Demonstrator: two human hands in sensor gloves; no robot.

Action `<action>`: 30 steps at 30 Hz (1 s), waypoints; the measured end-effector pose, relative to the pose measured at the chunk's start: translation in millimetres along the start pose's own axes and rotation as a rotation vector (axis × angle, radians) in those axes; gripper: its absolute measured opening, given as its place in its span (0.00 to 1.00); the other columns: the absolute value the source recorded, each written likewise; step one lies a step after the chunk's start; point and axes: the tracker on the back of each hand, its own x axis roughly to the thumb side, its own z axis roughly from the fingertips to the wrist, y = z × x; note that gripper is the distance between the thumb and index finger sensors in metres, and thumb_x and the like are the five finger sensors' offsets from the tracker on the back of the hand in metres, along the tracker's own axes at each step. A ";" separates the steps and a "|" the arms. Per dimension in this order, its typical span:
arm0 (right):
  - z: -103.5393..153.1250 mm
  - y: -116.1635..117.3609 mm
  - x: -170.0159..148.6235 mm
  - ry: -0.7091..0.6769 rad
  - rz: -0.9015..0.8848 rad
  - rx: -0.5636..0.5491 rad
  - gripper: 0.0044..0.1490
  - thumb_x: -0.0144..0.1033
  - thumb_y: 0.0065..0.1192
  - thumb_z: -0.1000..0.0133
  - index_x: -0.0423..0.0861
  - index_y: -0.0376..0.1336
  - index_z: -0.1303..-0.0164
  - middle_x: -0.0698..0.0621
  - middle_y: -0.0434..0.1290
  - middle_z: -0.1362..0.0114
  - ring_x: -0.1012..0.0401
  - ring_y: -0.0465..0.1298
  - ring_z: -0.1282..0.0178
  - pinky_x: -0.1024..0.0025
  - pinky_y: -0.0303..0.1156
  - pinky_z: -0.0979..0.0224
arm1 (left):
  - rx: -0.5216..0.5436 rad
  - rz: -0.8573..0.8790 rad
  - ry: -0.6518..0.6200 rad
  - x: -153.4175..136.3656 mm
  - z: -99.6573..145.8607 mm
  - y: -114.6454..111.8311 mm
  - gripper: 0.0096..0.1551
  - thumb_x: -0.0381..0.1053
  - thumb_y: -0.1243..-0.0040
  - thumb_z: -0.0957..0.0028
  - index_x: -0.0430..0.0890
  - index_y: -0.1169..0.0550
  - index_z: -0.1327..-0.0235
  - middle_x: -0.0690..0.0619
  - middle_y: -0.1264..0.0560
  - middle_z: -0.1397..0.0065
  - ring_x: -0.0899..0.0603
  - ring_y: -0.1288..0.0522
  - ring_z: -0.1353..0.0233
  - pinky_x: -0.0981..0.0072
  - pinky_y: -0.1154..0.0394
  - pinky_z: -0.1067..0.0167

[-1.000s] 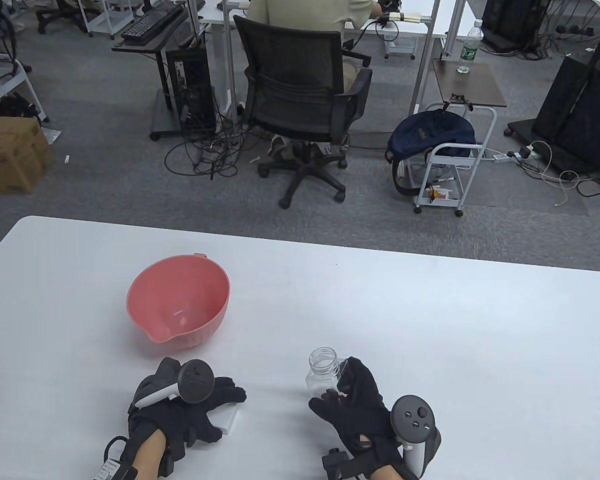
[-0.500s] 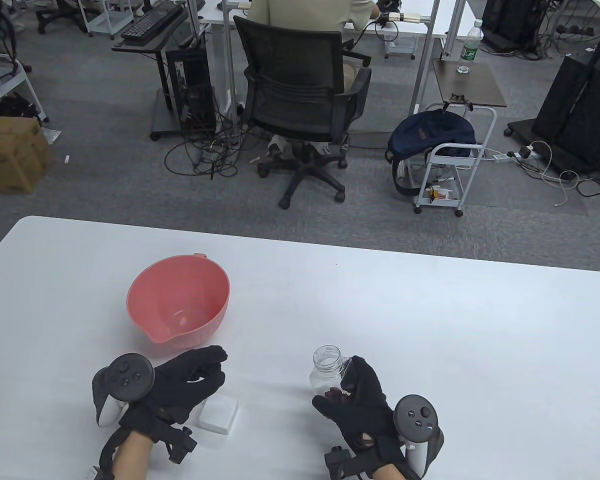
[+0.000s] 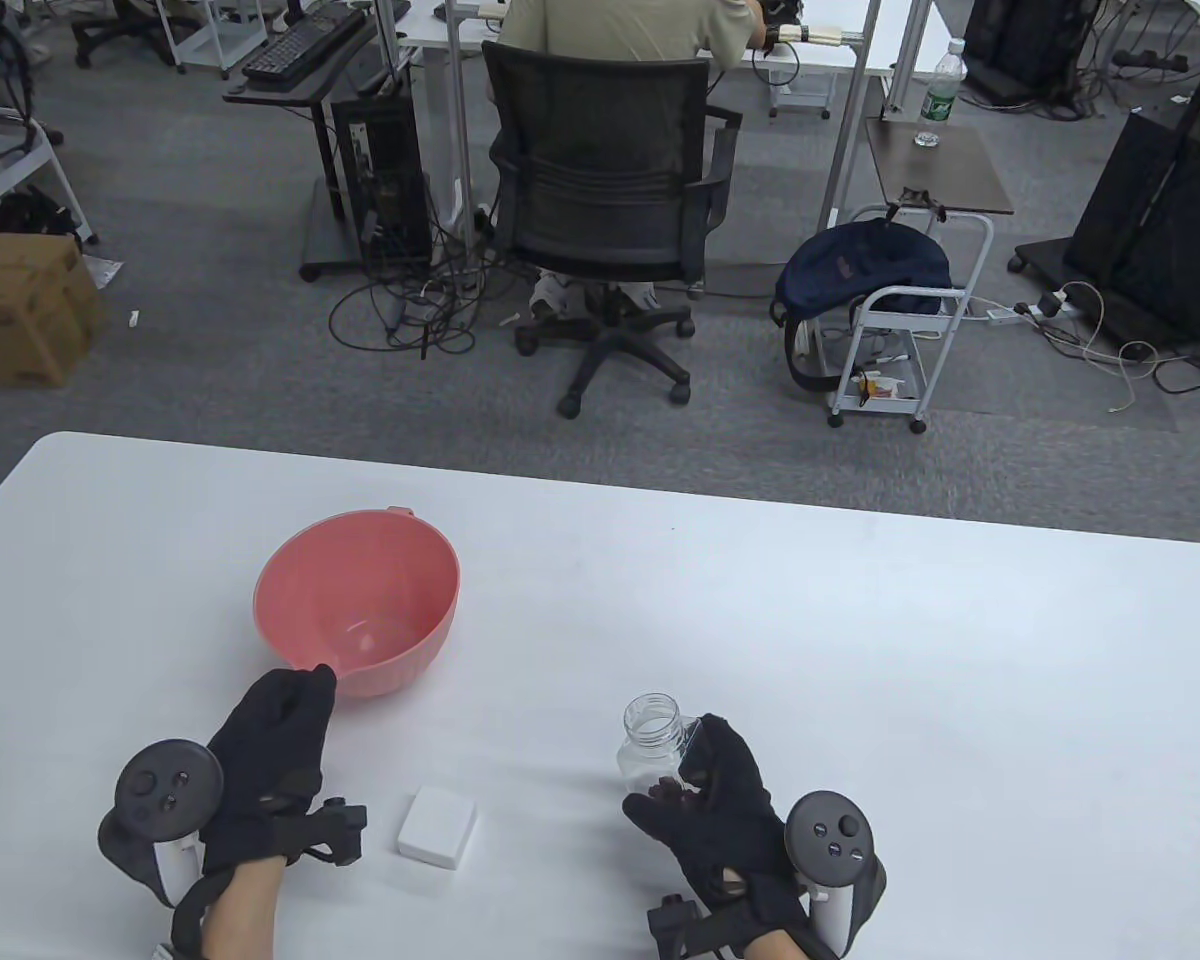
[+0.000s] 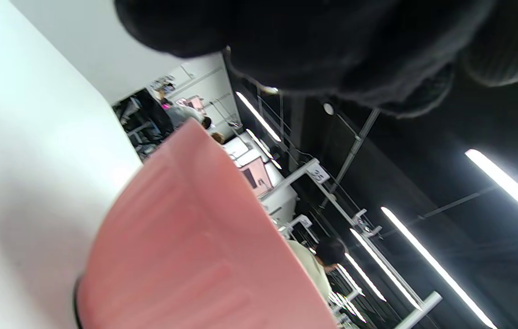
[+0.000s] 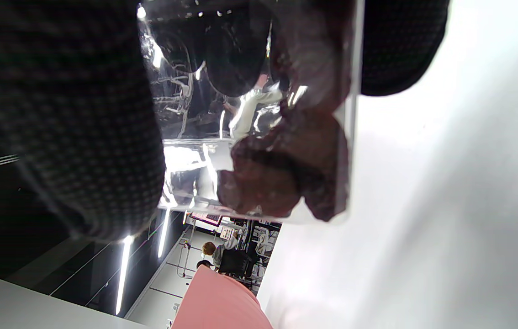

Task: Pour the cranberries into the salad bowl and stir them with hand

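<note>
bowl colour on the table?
The plastic salad bowl is salmon pink, plain, with no pattern. Clearest in the table view.

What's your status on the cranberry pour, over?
Right hand grips open jar, cranberries inside. Left hand at pink bowl near rim, contact unclear. Bowl looks empty. White lid lies between hands, off the pour path.

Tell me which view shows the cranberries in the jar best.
The right wrist view: the dark red cranberries fill the frame, seen through the clear jar held by the right hand. In the table view they show only as a small dark patch behind that hand's fingers. The left wrist view shows none.
</note>
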 end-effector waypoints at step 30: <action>-0.6 -0.8 0.6 0.000 0.004 -0.001 0.63 0.58 0.93 0.68 0.66 0.54 0.28 0.59 0.66 0.24 0.54 0.68 0.27 0.52 0.78 0.39 | -0.471 0.179 0.483 -59.9 -23.0 -52.3 0.41 0.86 0.53 0.43 0.55 0.16 0.48 0.62 0.12 0.59 0.54 0.14 0.62 0.68 0.19 0.54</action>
